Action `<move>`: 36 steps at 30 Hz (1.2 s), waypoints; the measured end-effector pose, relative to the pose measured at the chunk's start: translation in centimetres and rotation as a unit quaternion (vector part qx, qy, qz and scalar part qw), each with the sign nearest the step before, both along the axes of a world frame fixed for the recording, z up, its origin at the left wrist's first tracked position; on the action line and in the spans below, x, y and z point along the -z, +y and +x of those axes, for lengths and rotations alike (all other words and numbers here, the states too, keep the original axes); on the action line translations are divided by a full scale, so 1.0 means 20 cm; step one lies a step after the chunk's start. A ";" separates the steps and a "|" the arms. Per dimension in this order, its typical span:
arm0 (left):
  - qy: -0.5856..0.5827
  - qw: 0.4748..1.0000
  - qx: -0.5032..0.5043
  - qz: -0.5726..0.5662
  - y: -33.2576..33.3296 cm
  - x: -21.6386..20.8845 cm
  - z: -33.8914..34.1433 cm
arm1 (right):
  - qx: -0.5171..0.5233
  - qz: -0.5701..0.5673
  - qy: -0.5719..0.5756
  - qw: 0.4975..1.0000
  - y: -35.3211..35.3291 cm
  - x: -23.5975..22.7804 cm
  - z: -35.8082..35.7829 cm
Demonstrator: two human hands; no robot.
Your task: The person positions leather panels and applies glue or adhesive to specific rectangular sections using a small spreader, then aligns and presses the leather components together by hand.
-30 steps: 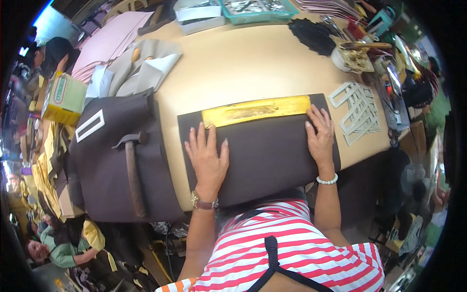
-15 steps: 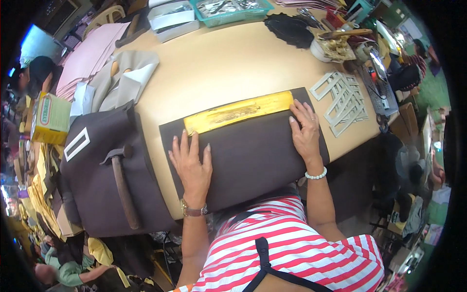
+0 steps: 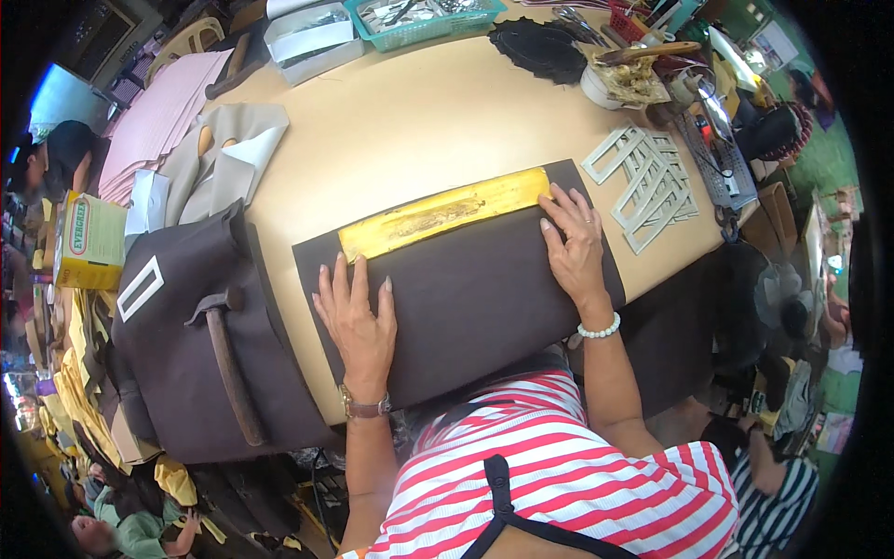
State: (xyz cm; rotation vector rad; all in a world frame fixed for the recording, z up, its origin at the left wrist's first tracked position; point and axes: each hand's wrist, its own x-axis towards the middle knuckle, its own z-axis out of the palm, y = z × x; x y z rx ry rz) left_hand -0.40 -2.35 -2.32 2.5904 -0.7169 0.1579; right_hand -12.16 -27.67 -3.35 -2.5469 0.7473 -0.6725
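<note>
A yellow strip (image 3: 445,214) with a rough, brownish worn patch along its middle lies near the far edge of a dark brown flat sheet (image 3: 466,312). My left hand (image 3: 358,321) rests flat on the sheet, fingers spread, its fingertips touching the strip's near left corner. At the other end, the fingers of my right hand (image 3: 575,244) lie stretched over the strip's right tip and the sheet beside it. Neither hand grasps anything. To the left, a hammer (image 3: 228,363) with a wooden handle lies on more dark brown material (image 3: 177,391), alongside a white rectangular frame (image 3: 141,289).
Pale rectangular frames (image 3: 647,191) overlap on the tan table (image 3: 391,121) at right. Beyond them stand a white pot (image 3: 605,88) and a grey basket (image 3: 717,158). A teal basket (image 3: 424,23) and white boxes (image 3: 312,42) sit at the back; pink sheets (image 3: 163,126) lie far left.
The whole view has shifted slightly. Both hands keep their places against the strip and sheet. A person in black-and-white stripes now shows at the lower right.
</note>
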 end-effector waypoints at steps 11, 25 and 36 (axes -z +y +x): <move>-0.008 1.000 0.000 0.005 -0.01 0.01 0.01 | -0.002 -0.011 0.021 1.000 -0.01 0.01 0.00; -0.059 0.984 0.042 0.160 -0.06 -0.06 0.05 | -0.039 -0.177 0.052 0.982 0.01 -0.10 0.10; -0.123 0.965 0.114 0.202 -0.13 -0.13 0.12 | 0.107 -0.112 -0.084 0.984 -0.24 -0.13 -0.22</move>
